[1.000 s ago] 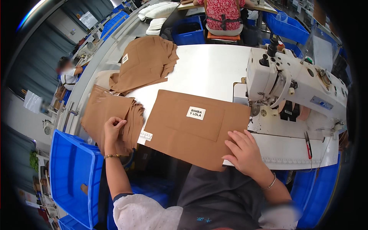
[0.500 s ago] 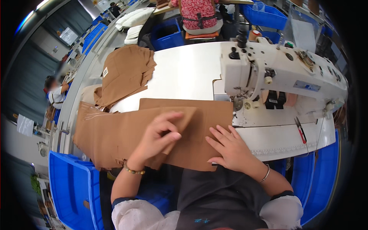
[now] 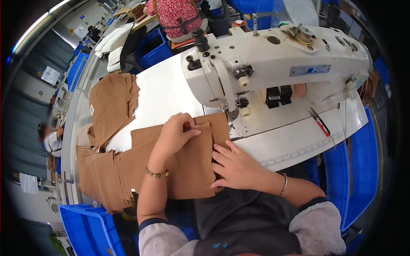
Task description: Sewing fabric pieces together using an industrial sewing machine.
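Note:
A brown fabric panel [image 3: 192,166] lies over another brown panel [image 3: 220,124], whose far and right margins show past it. My left hand [image 3: 175,134] is closed in a pinch at the upper panel's far edge, near its right corner. Flat and with fingers apart, my right hand [image 3: 235,166] rests at the right edge of the panels. Just beyond the fabric is the needle area of a white sewing machine [image 3: 273,59]. Several more brown pieces [image 3: 102,170] lie layered to the left, partly under the upper panel.
A second pile of brown pieces [image 3: 113,98] sits at the table's far left. Red-handled thread snips [image 3: 320,123] lie on the white table [image 3: 277,153] at right. Blue bins [image 3: 87,226] flank the table. Ahead, a person in a red patterned top [image 3: 175,17] sits.
The upper panel's right part, lifted and folded before, now lies flatter over the lower panel. My left hand has come down onto its far edge. The view has shifted, bringing the machine nearer.

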A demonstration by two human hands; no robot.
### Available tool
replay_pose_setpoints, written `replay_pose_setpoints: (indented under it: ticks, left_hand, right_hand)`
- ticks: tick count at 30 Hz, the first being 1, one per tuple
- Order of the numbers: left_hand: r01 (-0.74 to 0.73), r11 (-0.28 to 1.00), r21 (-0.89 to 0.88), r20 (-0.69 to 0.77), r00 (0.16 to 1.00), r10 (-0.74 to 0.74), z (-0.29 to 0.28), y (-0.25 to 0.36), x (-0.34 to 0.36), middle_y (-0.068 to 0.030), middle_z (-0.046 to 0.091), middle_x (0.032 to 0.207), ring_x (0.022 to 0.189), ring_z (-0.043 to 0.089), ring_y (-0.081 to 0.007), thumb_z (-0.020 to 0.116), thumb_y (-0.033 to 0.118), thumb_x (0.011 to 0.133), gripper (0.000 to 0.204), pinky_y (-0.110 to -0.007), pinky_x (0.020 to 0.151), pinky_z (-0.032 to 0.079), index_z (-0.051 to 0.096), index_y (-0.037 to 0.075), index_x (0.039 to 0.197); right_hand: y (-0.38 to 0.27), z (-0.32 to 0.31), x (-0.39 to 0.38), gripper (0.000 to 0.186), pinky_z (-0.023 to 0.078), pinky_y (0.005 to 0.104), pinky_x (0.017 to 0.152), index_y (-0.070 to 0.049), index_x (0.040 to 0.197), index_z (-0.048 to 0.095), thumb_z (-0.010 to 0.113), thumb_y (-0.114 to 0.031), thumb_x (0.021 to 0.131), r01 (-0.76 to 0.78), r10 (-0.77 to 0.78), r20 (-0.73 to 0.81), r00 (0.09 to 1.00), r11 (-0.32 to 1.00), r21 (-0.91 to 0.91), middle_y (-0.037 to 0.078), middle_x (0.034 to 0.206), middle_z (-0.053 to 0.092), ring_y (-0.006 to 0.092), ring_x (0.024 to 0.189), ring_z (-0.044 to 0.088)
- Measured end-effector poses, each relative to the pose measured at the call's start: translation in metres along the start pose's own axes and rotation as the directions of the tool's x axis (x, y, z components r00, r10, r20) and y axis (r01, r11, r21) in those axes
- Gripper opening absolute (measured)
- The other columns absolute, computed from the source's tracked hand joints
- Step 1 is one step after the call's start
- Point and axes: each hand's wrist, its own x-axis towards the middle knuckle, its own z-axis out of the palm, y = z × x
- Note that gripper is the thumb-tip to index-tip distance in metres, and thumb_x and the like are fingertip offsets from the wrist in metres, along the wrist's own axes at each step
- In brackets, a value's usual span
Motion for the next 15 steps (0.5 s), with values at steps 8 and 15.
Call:
replay_pose_setpoints:
  ticks: [8,15]
  left_hand:
    - [0.007,0.901,-0.435,0.262,0.958,0.119,-0.002,0.025,0.032,0.0015,0.062,0.079,0.076,0.056,-0.0076,0.084,0.006,0.082,0.023,-0.027,0.067,0.049,0.065,0.0,0.094]
    - [-0.219,0.971,-0.09,0.171,0.958,0.232,0.019,0.022,0.044,-0.0119,0.066,0.08,0.076,0.062,-0.0267,0.083,0.014,0.081,0.025,-0.035,0.072,0.051,0.065,0.001,0.09]
  right_hand:
    - [-0.001,0.003,-0.002,0.063,0.038,0.0568,0.111,-0.003,0.109,0.071,0.066,-0.062,0.086,0.031,-0.031,0.036,0.999,1.0,0.0,0.016,0.12,0.063,0.0363,0.127,0.053]
    - [-0.007,-0.003,-0.013,0.062,0.037,0.0569,0.111,-0.003,0.109,0.071,0.064,-0.062,0.088,0.004,-0.002,0.071,0.998,1.0,-0.025,0.014,0.118,0.064,0.0345,0.127,0.052]
